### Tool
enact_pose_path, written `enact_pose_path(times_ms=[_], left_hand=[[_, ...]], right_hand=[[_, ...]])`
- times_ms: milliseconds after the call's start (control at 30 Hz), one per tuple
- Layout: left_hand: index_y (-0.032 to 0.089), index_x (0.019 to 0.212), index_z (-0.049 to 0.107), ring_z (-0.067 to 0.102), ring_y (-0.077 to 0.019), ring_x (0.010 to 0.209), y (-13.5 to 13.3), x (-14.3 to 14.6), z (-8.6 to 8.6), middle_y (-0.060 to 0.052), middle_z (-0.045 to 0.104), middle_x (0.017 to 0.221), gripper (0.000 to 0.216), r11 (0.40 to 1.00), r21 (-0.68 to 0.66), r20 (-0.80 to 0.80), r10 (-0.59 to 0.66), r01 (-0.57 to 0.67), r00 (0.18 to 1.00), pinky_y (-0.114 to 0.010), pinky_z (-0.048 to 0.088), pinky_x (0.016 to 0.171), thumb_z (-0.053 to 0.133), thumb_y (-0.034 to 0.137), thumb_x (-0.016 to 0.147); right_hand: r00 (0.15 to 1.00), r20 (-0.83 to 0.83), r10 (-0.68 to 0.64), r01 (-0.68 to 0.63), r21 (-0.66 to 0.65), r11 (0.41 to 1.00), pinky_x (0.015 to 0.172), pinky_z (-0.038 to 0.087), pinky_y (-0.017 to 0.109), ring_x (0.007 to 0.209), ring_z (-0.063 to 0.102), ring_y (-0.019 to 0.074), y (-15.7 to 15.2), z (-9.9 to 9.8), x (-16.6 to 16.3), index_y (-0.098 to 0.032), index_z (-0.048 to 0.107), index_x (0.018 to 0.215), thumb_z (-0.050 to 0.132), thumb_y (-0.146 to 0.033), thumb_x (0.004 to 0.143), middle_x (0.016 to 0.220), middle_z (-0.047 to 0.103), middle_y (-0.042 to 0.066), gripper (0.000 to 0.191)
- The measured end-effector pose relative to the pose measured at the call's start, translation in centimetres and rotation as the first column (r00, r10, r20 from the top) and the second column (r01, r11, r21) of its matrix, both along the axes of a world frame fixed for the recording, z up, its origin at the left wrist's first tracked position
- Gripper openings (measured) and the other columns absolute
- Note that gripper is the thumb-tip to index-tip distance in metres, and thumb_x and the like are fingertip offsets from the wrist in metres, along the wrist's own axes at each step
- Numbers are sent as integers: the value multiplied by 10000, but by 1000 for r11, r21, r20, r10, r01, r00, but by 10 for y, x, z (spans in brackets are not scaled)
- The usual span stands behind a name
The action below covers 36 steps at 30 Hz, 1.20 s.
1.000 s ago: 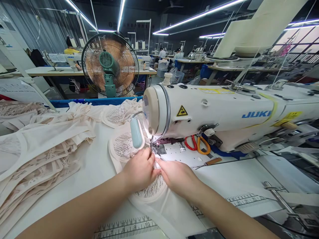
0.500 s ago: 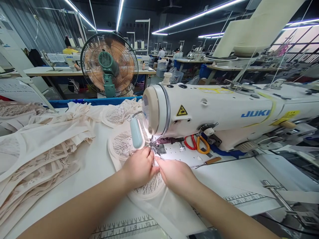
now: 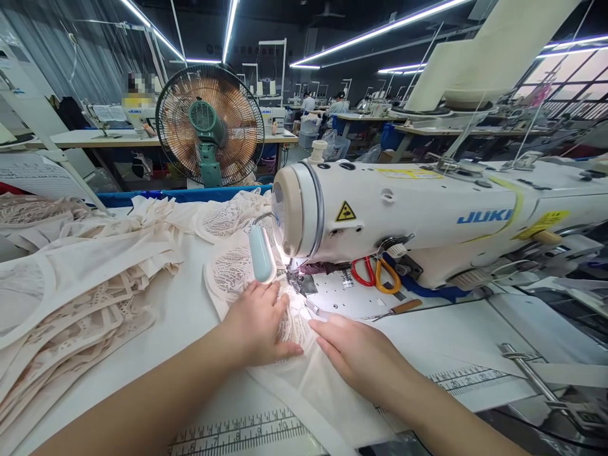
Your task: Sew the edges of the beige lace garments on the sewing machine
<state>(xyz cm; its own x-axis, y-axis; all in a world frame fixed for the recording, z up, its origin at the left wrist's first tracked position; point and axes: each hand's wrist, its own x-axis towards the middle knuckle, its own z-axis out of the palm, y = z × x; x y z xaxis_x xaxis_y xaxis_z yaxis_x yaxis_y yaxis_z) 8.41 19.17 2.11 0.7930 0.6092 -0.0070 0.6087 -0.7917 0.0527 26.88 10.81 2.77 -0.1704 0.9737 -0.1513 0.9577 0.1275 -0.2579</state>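
A beige lace piece (image 3: 289,326) lies under the presser foot (image 3: 298,278) of a white JUKI sewing machine (image 3: 427,215). My left hand (image 3: 259,323) rests flat on the lace just left of the needle, fingers stretched out. My right hand (image 3: 354,351) lies flat on the plain fabric edge to the right of the lace, fingers extended toward the foot. Neither hand grips anything; both press the cloth onto the table.
A heap of beige lace pieces (image 3: 71,278) covers the table's left side. Red and orange scissors (image 3: 375,275) and a wooden-handled tool (image 3: 394,310) lie under the machine arm. A green fan (image 3: 209,126) stands behind. Printed rulers (image 3: 237,434) run along the table's front edge. People work at distant tables.
Both hands were pinched together at the needle; they have now parted and flattened on the fabric. The right hand slid back toward me, and the lace has fed further under the foot.
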Motion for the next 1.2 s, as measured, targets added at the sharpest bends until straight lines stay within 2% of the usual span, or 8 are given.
enact_pose_path(times_ms=[200,367,500,600,667,833,1033,1200], left_hand=[[145,1329,433,292,-380,1313,-2,-5,20,-211,342,1422,901,997,-49,-133,55,-62,990,-585,239,1032,520,738,656],[194,1361,385,208,-405,1340,-7,-12,26,-199,267,1462,912,989,-69,-219,111,-129,969,-698,115,1004,575,707,631],[230,1356,387,284,-454,1288,-3,-18,23,-184,201,1489,898,966,-101,-209,213,-238,955,-737,200,941,656,636,602],[236,1367,366,268,-455,1296,6,-21,23,-191,142,1501,900,954,-113,-208,250,-278,945,-709,275,919,657,623,608],[238,1369,363,239,-449,1310,13,-23,24,-194,172,1494,893,949,-116,-210,265,-293,941,-672,335,897,650,619,614],[254,1357,376,227,-432,1323,27,-24,31,-168,169,1501,811,922,-166,-225,311,-350,924,-512,478,819,627,578,656],[218,1389,317,154,-362,1366,48,-23,36,-166,71,1519,853,933,-178,-207,277,-314,938,-454,383,985,661,513,666],[235,1361,369,249,-329,1346,63,-23,37,-134,162,1510,782,946,-200,-140,230,-255,963,-397,386,990,646,498,679]], right_hand=[[1000,0,16,-16,5,1000,624,411,302,761,594,209,2,-3,3,-225,607,1110,356,-218,887,831,622,55,335],[999,-2,35,-35,-22,999,671,437,314,835,623,228,5,-4,5,-234,576,1203,361,-218,888,894,678,74,381],[998,39,53,-50,-68,996,673,445,332,874,637,250,8,-1,4,-241,502,1293,364,-228,888,925,705,79,427],[993,103,58,-48,-105,993,620,426,328,834,643,260,11,1,1,-246,428,1348,379,-257,886,909,710,77,465],[988,138,64,-49,-109,993,583,402,316,797,645,261,15,2,-2,-242,393,1369,387,-286,887,869,711,74,484],[974,220,47,-23,-114,993,525,354,300,756,650,272,26,7,-11,-228,347,1396,393,-346,895,795,712,74,516],[962,271,24,23,-169,985,477,350,305,682,657,272,36,13,-24,-165,282,1424,344,-353,922,748,712,83,540],[956,293,16,51,-219,974,499,384,330,690,659,279,36,20,-32,-136,269,1427,343,-269,933,783,718,108,517]])
